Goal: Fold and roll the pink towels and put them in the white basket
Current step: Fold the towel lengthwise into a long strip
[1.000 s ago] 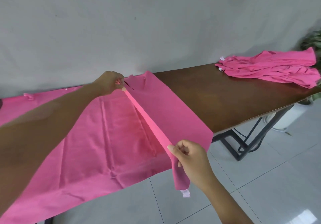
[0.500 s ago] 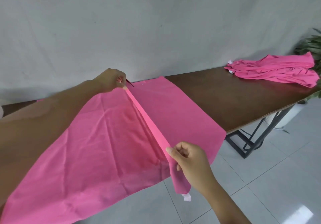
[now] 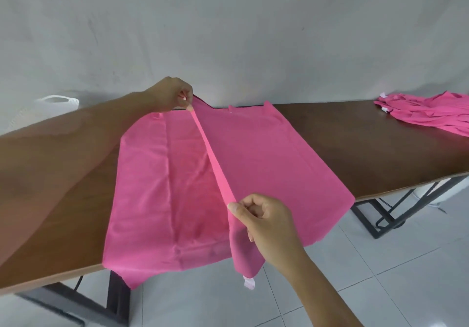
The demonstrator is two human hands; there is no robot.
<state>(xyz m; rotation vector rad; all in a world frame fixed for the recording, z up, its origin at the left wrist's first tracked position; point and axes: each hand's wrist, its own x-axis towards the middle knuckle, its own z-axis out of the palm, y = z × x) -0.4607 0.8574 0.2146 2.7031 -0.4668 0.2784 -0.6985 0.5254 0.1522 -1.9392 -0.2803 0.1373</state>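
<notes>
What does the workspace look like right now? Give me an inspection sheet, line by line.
Surface: brown table, dark metal legs.
Job's things: pink towel spread on the table, near edge overhanging; its raised edge pulled taut between both hands. Pile of pink towels at the far right end. White basket, only the rim shows behind the left forearm.
Clutter: nothing seen.
Hands: left hand pinches the far corner; right hand grips the near corner.
Cables: dark cable by the right table leg.
Surroundings: grey wall, white tiled floor.
</notes>
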